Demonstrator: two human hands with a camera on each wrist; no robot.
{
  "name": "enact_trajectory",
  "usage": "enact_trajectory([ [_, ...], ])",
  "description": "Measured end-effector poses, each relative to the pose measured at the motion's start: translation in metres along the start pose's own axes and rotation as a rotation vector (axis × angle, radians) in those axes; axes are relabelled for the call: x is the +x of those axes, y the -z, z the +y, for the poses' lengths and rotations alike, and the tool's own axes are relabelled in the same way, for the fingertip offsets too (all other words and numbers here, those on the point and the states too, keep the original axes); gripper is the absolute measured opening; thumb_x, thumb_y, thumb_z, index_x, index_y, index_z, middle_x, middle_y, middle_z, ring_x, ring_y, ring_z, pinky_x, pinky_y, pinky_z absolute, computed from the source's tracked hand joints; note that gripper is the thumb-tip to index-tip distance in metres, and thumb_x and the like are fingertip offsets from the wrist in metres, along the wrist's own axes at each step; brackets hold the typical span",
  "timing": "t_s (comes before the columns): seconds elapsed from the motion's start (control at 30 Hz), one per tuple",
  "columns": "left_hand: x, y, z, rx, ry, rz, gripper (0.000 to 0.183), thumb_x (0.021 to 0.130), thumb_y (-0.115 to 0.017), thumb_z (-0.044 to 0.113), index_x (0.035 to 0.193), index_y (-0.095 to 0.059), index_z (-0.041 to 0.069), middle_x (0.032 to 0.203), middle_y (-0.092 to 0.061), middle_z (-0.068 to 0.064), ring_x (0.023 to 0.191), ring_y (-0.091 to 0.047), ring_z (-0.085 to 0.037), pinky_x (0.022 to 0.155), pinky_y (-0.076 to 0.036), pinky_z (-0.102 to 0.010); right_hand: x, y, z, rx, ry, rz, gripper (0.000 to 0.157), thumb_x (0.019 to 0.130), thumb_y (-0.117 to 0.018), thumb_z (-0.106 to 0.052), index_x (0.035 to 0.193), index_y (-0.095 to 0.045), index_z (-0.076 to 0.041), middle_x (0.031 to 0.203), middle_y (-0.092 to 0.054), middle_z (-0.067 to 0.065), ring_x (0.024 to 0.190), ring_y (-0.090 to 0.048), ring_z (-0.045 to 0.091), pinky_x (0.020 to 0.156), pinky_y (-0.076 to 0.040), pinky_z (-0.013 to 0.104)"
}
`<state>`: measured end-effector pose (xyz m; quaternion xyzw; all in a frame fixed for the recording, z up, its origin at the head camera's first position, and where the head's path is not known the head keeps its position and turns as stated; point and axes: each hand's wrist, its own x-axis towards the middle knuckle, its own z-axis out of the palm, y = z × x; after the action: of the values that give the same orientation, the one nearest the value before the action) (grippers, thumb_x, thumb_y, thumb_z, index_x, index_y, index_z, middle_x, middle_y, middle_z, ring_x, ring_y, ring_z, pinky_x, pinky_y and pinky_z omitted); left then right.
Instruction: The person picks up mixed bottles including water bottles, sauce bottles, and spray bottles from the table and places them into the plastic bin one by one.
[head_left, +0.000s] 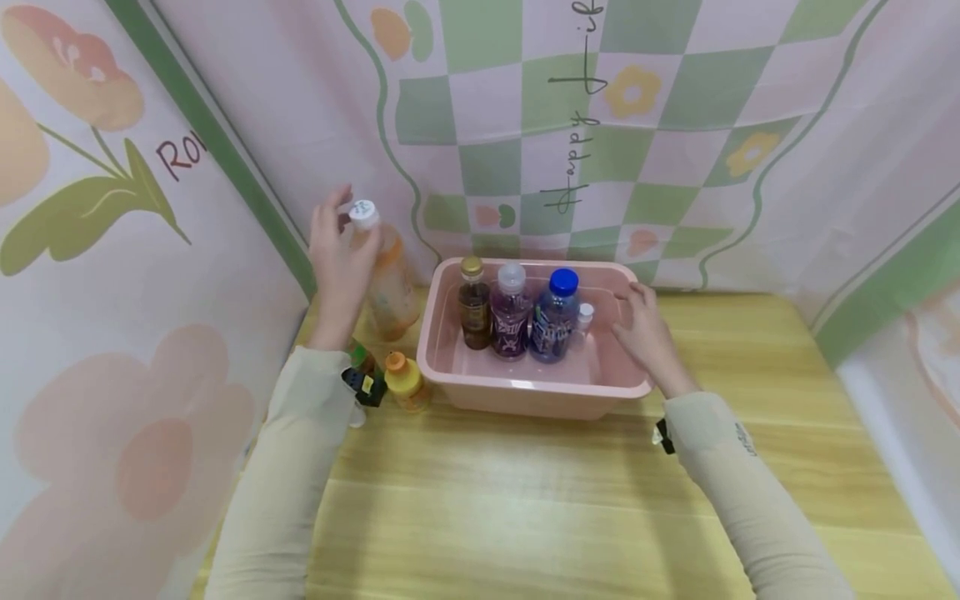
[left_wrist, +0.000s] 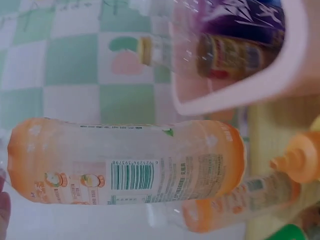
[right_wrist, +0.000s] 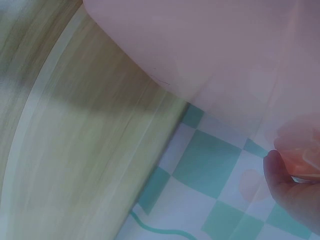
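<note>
Pink tub: on the wood-grain surface, long side facing the person; standing bottles inside, mostly L & mid.
Orange-label bottle: outside tub, just L of its L end; white cap up, body hanging below the L fingers.
Bottle axis: approx. upright, judging by the head view; runs crosswise to tub's long side. Base vs. surface: can't tell if touching or lifted.
L hand: the nearer one by far; fingers curled round bottle neck, just under cap, so the grip's at the top end w/ most of the length below.
L rim: lies btw. held bottle & tub interior; interior is to the bottle's R. Whether base is higher or lower than rim: can't tell.
R hand: at tub's far (R) end, well apart from bottle; fingers hooked over the rim, gripping it, prob. lightly.
Nearest inside: gold-cap bottle, then purple bottle, then blue-cap bottle, small white-cap bottle just beyond.
Outside L: yellow bottle beside tub's near-L corner; 2nd orange-label bottle standing behind the held one, per L wrist view.
</note>
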<state>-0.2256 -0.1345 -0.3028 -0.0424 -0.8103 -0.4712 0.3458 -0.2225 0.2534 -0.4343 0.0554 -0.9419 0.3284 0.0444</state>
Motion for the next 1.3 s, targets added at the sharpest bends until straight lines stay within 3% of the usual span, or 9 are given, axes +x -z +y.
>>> enact_trajectory([
  [0.33,-0.004,-0.014,0.038,-0.009,-0.215,-0.051,0.052,0.084,-0.066,0.008,0.132,-0.049,-0.004,0.126,-0.055,-0.022,0.108,-0.056,-0.031,0.096,-0.049,-0.033,0.000,0.001,-0.001,-0.005,-0.004,-0.001,0.054,0.084,-0.058,0.002,0.133,-0.040,0.014,0.149,-0.019,0.035,0.128,-0.032,0.059,0.105,-0.030,0.068],
  [0.7,-0.020,-0.037,0.059,0.027,-0.335,-0.281,0.053,0.084,-0.068,0.009,0.132,-0.049,-0.002,0.127,-0.055,-0.021,0.105,-0.057,-0.029,0.093,-0.051,-0.033,0.000,0.000,-0.001,-0.004,-0.002,0.002,0.055,0.083,-0.059,0.002,0.133,-0.040,0.014,0.149,-0.019,0.035,0.128,-0.032,0.059,0.105,-0.031,0.068],
  [0.93,-0.036,-0.050,0.054,0.067,-0.288,-0.453,0.058,0.085,-0.067,0.008,0.138,-0.045,0.003,0.133,-0.051,-0.018,0.105,-0.059,-0.027,0.091,-0.054,-0.031,0.000,0.000,0.000,-0.011,-0.002,0.000,0.055,0.084,-0.059,0.002,0.134,-0.040,0.014,0.148,-0.019,0.036,0.129,-0.032,0.059,0.106,-0.031,0.067],
  [1.1,-0.048,-0.059,0.046,0.142,-0.269,-0.531,0.061,0.084,-0.069,0.008,0.140,-0.044,0.006,0.133,-0.051,-0.018,0.081,-0.060,-0.023,0.072,-0.055,-0.029,0.000,0.001,-0.001,-0.007,-0.013,-0.008,0.055,0.084,-0.059,0.002,0.135,-0.039,0.013,0.150,-0.017,0.034,0.129,-0.031,0.059,0.106,-0.031,0.068],
  [1.2,-0.053,-0.064,0.040,0.177,-0.252,-0.576,0.062,0.083,-0.069,0.010,0.140,-0.044,0.007,0.132,-0.052,-0.018,0.086,-0.060,-0.024,0.079,-0.055,-0.032,0.000,0.000,-0.001,-0.003,-0.017,-0.009,0.055,0.084,-0.059,0.002,0.135,-0.040,0.013,0.150,-0.017,0.034,0.128,-0.032,0.059,0.105,-0.032,0.068],
  [1.3,-0.056,-0.067,0.035,0.212,-0.231,-0.622,0.061,0.084,-0.070,0.012,0.139,-0.045,0.008,0.132,-0.053,-0.016,0.109,-0.057,-0.028,0.103,-0.046,-0.043,0.000,0.000,0.000,0.000,-0.016,-0.005,0.054,0.084,-0.059,0.002,0.134,-0.041,0.013,0.150,-0.017,0.033,0.129,-0.032,0.058,0.105,-0.031,0.068],
])
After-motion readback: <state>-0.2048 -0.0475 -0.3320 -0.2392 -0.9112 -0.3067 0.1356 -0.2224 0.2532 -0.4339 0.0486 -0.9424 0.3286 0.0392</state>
